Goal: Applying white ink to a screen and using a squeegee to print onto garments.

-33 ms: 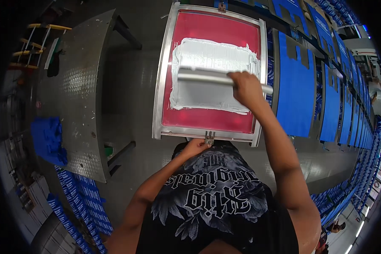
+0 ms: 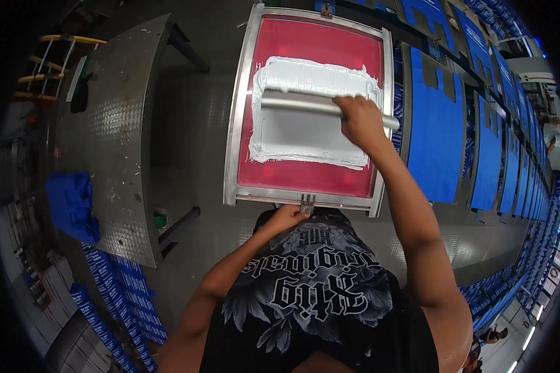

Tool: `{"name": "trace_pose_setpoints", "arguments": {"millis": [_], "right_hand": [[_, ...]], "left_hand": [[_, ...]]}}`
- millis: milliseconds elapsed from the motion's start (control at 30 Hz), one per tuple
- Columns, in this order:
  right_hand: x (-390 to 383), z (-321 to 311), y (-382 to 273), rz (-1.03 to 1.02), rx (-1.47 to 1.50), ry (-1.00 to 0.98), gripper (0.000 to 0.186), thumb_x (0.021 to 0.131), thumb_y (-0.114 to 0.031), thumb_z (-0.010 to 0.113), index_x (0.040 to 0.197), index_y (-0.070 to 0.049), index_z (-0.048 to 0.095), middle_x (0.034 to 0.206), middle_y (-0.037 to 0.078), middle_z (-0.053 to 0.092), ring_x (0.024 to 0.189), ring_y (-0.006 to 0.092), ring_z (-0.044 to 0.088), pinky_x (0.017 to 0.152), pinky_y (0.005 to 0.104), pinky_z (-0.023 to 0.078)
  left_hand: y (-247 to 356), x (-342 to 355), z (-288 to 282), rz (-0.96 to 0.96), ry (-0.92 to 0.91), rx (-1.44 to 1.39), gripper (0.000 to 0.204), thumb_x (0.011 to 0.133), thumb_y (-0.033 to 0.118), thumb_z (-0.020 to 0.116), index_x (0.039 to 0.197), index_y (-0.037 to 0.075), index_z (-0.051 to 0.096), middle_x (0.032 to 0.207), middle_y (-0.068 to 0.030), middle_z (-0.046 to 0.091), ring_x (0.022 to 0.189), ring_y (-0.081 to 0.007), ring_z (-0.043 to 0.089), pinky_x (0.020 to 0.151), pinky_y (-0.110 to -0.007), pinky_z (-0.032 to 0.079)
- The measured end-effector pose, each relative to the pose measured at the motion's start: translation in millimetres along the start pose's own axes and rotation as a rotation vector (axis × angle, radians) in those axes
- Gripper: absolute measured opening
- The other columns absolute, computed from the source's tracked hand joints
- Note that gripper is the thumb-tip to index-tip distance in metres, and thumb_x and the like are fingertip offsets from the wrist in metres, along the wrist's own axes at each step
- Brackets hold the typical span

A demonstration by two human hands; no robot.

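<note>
In front of me lies a screen printing frame (image 2: 233,143) with silver metal edges and a red mesh (image 2: 280,175). Thick white ink (image 2: 330,76) covers the middle of the mesh. My right hand (image 2: 362,124) is wrapped round a silver squeegee (image 2: 298,102), which lies crosswise over the ink. Its right end reaches past the hand to the frame's right edge. At the near edge of the frame, my left hand (image 2: 290,217) is closed on a small metal bracket (image 2: 307,204). Part of that hand's grip is hidden.
To the left stands a metal table (image 2: 115,118) with a folded blue piece (image 2: 73,205) at its edge. Blue printed sheets (image 2: 435,133) lie in rows along the right. Another bracket (image 2: 327,9) sits at the frame's far edge. A person (image 2: 495,336) is at the lower right.
The squeegee and my right hand have shifted slightly away from me over the ink. My left hand stays on the bracket.
</note>
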State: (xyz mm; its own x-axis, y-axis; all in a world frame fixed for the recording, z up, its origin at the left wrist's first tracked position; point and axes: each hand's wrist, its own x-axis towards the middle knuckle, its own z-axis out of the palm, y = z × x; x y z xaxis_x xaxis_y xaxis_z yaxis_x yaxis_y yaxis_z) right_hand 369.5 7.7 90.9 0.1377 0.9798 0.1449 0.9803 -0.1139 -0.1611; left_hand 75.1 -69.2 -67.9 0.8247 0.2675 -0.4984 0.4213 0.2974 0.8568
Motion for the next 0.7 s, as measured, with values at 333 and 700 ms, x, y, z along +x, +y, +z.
{"name": "trace_pose_setpoints", "arguments": {"millis": [333, 700], "right_hand": [[64.6, 64.9, 64.9, 0.048, -0.007, -0.062, 0.034, 0.069, -0.006, 0.058, 0.103, -0.011, 0.059, 0.090, 0.009, 0.062, 0.090, 0.0270, 0.060, 0.077, 0.0459, 0.045], [-43.9, 63.7, 81.4, 0.115, -0.153, -0.102, 0.029, 0.071, 0.000, 0.053, 0.098, -0.008, 0.053, 0.086, 0.008, 0.059, 0.088, 0.0283, 0.057, 0.075, 0.0456, 0.044]], "left_hand": [[209.5, 54.9, -93.2, 0.412, 0.559, 0.892, 0.040, 0.078, 0.039, 0.066, 0.099, 0.004, 0.062, 0.088, -0.0175, 0.063, 0.082, -0.0343, 0.060, 0.073, -0.042, 0.047], [169.3, 134.6, -161.1, 0.384, 0.518, 1.356, 0.043, 0.063, 0.002, 0.063, 0.105, 0.006, 0.055, 0.100, -0.0102, 0.057, 0.100, -0.0307, 0.051, 0.087, -0.043, 0.040]]}}
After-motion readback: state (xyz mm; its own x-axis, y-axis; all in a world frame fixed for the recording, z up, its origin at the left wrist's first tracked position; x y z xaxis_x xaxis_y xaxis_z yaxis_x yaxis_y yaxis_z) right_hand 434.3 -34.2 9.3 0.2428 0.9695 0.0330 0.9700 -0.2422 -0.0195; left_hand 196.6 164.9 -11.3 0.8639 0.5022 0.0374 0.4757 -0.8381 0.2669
